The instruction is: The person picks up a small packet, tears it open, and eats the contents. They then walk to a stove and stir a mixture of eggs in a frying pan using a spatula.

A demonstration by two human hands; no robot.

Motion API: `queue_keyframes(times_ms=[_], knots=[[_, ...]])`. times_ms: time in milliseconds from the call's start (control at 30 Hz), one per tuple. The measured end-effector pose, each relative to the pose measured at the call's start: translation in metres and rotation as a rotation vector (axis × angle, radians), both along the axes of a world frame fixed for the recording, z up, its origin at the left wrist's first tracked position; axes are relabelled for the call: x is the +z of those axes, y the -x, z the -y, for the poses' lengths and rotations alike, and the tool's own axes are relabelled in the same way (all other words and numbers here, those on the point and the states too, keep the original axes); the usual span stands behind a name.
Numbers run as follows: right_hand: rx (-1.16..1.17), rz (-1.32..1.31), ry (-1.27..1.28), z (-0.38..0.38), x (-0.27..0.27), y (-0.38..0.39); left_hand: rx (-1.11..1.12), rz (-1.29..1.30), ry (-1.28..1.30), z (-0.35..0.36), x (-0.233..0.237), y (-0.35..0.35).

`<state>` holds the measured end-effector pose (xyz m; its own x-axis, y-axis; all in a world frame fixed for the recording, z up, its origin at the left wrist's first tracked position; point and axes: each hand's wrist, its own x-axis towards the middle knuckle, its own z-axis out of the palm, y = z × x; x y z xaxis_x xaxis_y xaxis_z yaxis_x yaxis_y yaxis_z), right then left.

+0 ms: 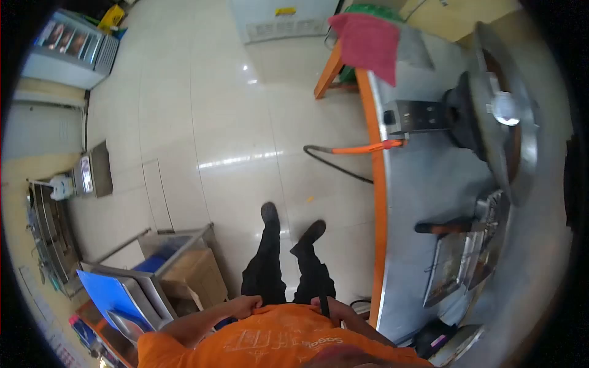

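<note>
My left hand (pixel 247 305) is closed at the hem of the orange T-shirt (pixel 276 331), its fingers curled on the cloth at my waist. At the other side of the hem is my right hand (pixel 332 306), its fingers curled beside a narrow black strip (pixel 323 303) whose kind I cannot make out. Part of that hand is hidden by the strip and the shirt. Black trousers (pixel 264 276) and dark shoes (pixel 269 213) show below, on the tiled floor.
A metal-topped table (pixel 405 184) with an orange edge runs along the right. It bears a burner (pixel 423 116) with a large pan (pixel 494 110), a red cloth (pixel 371 46), and trays (pixel 446 270). An orange hose (pixel 362 148) hangs off it. Left stand a cardboard box (pixel 195 277) and blue board (pixel 113 294).
</note>
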<state>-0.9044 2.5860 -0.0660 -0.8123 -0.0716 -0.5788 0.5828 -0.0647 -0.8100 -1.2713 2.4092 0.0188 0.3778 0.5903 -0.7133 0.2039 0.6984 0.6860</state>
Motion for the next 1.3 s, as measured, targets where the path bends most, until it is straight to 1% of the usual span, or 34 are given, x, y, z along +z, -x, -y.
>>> queue_keyframes(times_ms=[33,67,100,133,167,200,233,267,300,367,400,467,500,533,567,600,633,667,733,800,833,867,933,1033,1100,1167,1200,1233,1267,1300], knots=[[0.039,-0.112,0.081,-0.022,-0.002,0.023,0.04,-0.021,0.05,0.0,0.0,-0.001],[0.109,0.124,0.008,-0.038,-0.022,0.03,0.064,-0.023,0.12,0.005,-0.002,-0.006],[0.19,0.371,-0.053,-0.047,-0.046,0.028,0.313,0.007,0.16,0.0,-0.013,-0.008],[-0.049,0.355,-0.111,-0.056,-0.085,0.028,0.569,0.017,0.203,-0.007,-0.029,-0.009],[-0.252,0.249,-0.177,-0.074,-0.115,0.04,0.884,0.15,0.343,0.001,-0.073,-0.013],[-0.264,0.42,-0.28,-0.091,-0.142,0.058,1.052,0.17,0.392,-0.005,-0.105,-0.014],[-0.264,0.402,-0.344,-0.096,-0.2,0.047,1.225,0.187,0.427,-0.01,-0.136,-0.014],[-0.204,0.44,-0.428,-0.108,-0.234,0.053,1.251,0.089,0.385,-0.025,-0.149,-0.012],[-0.14,0.469,-0.517,-0.126,-0.271,0.064,1.249,0.103,0.394,-0.032,-0.168,-0.014],[-0.136,0.619,-0.439,-0.156,-0.33,0.089,1.218,0.128,0.422,-0.034,-0.197,-0.014],[-0.149,0.599,-0.473,-0.163,-0.37,0.088,1.215,0.093,0.42,-0.034,-0.205,-0.017],[-0.179,0.58,-0.583,-0.171,-0.431,0.101,1.165,-0.019,0.369,-0.015,-0.209,-0.024],[-0.212,0.675,-0.53,-0.175,-0.463,0.111,1.136,-0.08,0.337,-0.006,-0.213,-0.023],[-0.232,0.778,-0.469,-0.173,-0.493,0.114,1.178,-0.096,0.317,0.0,-0.217,-0.023],[-0.247,0.709,-0.574,-0.165,-0.535,0.104,1.163,-0.144,0.338,0.004,-0.211,-0.023],[-0.277,0.693,-0.541,-0.164,-0.567,0.103,1.143,-0.195,0.349,0.005,-0.207,-0.022],[-0.336,0.707,-0.587,-0.161,-0.601,0.102,1.125,-0.25,0.341,0.005,-0.211,-0.018],[-0.307,0.741,-0.542,-0.163,-0.617,0.113,1.123,-0.285,0.321,0.009,-0.216,-0.013],[-0.273,0.85,-0.516,-0.172,-0.626,0.145,1.11,-0.346,0.289,0.02,-0.216,-0.007],[-0.41,0.956,-0.544,-0.162,-0.677,0.144,1.136,-0.383,0.224,0.029,-0.222,-0.006],[-0.483,1.004,-0.562,-0.158,-0.692,0.15,1.148,-0.402,0.183,0.029,-0.225,-0.003],[-0.424,0.972,-0.587,-0.153,-0.704,0.156,1.121,-0.409,0.206,0.026,-0.225,0.001],[-0.302,0.899,-0.642,-0.154,-0.705,0.179,1.114,-0.409,0.232,0.023,-0.229,0.005],[-0.289,0.919,-0.652,-0.146,-0.685,0.225,1.138,-0.377,0.218,0.021,-0.227,0.005],[-0.128,0.702,-0.68,-0.138,-0.658,0.256,1.142,-0.332,0.197,0.016,-0.234,0.005],[-0.175,0.722,-0.625,-0.126,-0.585,0.3,1.131,-0.277,0.225,0.008,-0.232,0.0],[-0.163,0.68,-0.58,-0.117,-0.565,0.309,1.096,-0.273,0.226,0.002,-0.231,-0.004],[-0.113,0.583,-0.582,-0.111,-0.541,0.312,1.059,-0.269,0.218,-0.007,-0.23,-0.005],[-0.107,0.564,-0.506,-0.107,-0.515,0.314,1.019,-0.27,0.198,-0.018,-0.231,-0.001],[-0.135,0.529,-0.521,-0.108,-0.476,0.318,0.98,-0.273,0.17,-0.031,-0.232,0.005]])
